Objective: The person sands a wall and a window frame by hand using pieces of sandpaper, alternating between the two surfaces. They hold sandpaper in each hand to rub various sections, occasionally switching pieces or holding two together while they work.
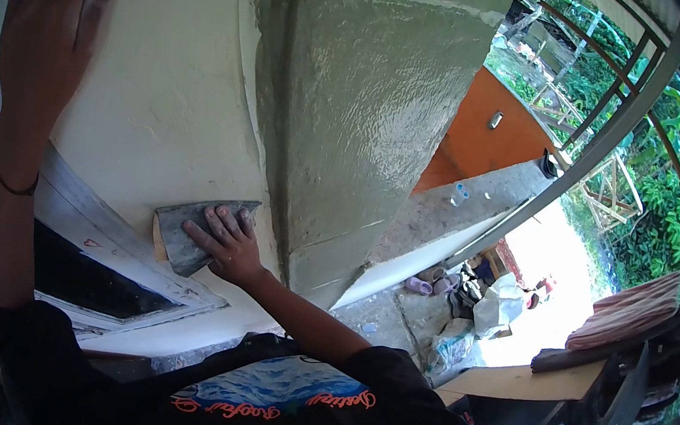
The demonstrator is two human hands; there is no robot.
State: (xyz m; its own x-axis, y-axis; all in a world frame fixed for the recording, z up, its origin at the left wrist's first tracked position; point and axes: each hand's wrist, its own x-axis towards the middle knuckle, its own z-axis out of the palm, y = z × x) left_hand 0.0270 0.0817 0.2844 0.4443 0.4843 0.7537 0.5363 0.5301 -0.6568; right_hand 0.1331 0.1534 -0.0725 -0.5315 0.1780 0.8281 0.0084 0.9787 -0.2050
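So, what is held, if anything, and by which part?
The right hand holds a grey sheet against the wall by its right side in view; blurred left hand: cannot tell.

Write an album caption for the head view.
Bare right hand pressing a grey, paper-like sheet to a cream wall beside glossy grey-green masonry.

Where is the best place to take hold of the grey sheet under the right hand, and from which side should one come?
I would pinch the grey sheet at its left edge, coming from the left side. The right hand covers its right part, but that edge is uncovered and seems to lift from the pale wall, showing a tan strip.
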